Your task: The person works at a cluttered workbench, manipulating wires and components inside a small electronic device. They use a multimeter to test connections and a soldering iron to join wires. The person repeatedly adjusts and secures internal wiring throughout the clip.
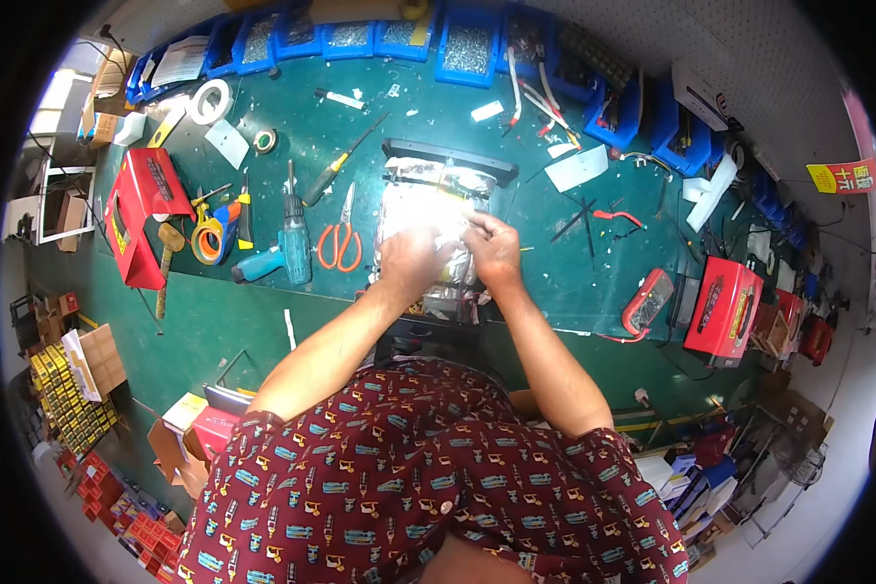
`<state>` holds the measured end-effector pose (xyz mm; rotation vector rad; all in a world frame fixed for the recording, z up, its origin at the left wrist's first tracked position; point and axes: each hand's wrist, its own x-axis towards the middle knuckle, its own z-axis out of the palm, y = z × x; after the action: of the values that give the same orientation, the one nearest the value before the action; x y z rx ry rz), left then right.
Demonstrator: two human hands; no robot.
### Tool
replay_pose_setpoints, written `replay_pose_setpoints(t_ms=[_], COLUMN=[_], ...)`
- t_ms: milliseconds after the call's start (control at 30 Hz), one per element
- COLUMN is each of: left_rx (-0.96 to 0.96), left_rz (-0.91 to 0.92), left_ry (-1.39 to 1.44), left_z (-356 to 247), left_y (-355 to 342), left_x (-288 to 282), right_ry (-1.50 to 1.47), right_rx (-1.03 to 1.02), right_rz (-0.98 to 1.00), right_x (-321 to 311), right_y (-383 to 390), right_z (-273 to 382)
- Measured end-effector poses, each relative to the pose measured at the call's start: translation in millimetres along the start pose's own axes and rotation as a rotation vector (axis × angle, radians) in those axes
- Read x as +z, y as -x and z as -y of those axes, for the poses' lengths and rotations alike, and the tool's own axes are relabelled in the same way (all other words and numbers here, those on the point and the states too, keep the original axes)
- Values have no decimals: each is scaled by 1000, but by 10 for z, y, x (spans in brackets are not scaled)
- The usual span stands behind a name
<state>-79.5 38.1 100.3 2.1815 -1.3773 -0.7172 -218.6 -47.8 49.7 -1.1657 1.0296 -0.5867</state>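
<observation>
An opened electronic unit (448, 175) with silvery parts and a black end panel lies on the green bench in front of me. Strong glare washes out its middle. My left hand (411, 255) rests over its near left part, the fingers lost in the bright light. At the unit's right side, my right hand (496, 248) has its fingers bent and pinched together; whatever lies between them is too small or too bright to make out. Just left of the unit are orange-handled scissors (341, 245), a teal power drill (295, 243) and a yellow-and-black screwdriver (329, 178).
Blue parts bins (467, 49) line the far edge, several filled with screws. To the left stand a red metal cover (149, 209), a mallet (169, 243) and tape rolls (209, 102). A red multimeter (647, 302) and another red cover (725, 307) sit right.
</observation>
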Motion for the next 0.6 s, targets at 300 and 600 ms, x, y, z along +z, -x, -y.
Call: replay_pose_setpoints(t_ms=[300,600], left_rx=[-79,69], left_rz=[-54,53], left_ry=[68,162], left_z=[-1,122], left_y=[-110,-74], left_x=[75,90], right_ry=[-8,129], right_rx=[-4,-20], right_rz=[-29,-64], right_x=[91,89], right_y=[45,46], right_z=[103,48])
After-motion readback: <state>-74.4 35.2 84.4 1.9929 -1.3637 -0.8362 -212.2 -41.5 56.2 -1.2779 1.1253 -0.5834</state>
